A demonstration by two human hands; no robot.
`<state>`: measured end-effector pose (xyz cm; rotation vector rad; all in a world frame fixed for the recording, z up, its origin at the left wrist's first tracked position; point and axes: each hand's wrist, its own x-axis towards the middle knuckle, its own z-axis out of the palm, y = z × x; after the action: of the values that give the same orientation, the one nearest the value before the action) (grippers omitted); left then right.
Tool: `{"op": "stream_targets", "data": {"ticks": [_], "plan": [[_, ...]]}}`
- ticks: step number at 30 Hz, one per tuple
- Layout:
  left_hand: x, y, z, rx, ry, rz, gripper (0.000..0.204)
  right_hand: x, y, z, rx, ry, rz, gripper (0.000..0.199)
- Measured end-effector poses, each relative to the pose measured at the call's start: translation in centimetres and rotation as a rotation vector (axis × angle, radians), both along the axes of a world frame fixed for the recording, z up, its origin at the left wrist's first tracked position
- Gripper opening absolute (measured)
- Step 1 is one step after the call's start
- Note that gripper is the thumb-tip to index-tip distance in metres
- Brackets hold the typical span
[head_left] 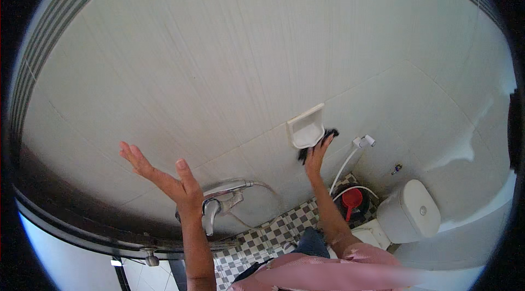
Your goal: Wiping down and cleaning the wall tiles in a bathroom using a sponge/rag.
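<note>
My right hand (315,161) is closed on a black, fuzzy-edged scrubber (331,133) and presses it to the wall just under a white soap dish (307,128). Whether the scrubber is a brush or a pad I cannot make out, since my fingers cover its middle. The soap dish is fixed to the pale tiled wall (219,61). My left hand (170,182) is raised at the left with fingers stretched out and thumb apart, holding nothing. It is nearest to the chrome shower mixer (213,210), which sits below and to its right.
A white bidet sprayer (364,141) with a white hose hangs right of the soap dish. Below it a red dipper (352,199) rests in a dark bucket (362,215). A white toilet (410,211) stands at the right. The floor (276,232) is checkered; a small tap (396,169) juts from the wall.
</note>
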<state>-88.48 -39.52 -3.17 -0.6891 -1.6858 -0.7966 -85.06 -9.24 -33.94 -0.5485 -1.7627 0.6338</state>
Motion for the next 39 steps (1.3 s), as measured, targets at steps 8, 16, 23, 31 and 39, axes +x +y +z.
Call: {"op": "stream_targets", "data": {"ticks": [8, 16, 23, 31, 39], "plan": [[-0.1, 1.2, -0.7, 0.058, 0.007, -0.061, 0.066, 1.0, 8.7, 16.1, 0.266, 0.072, -0.057, 0.054], [0.9, 4.6, 0.3, 0.092, 0.019, -0.175, 0.067, -3.0, -7.7, 23.9, 0.822, 0.021, 0.221, 0.060], [0.4, 4.6, 0.1, 0.061, 0.014, -0.135, 0.068, -1.7, 1.9, 25.0, 0.700, -0.023, 0.155, 0.054], [-0.1, 3.7, -2.1, 0.010, -0.058, -0.063, 0.068, 0.6, 16.4, 13.9, 0.006, 0.256, -0.219, 0.058], [-0.1, 3.6, -3.0, -0.034, -0.041, -0.048, 0.063, -3.5, 6.5, -7.6, -0.830, 0.335, -0.306, 0.060]]}}
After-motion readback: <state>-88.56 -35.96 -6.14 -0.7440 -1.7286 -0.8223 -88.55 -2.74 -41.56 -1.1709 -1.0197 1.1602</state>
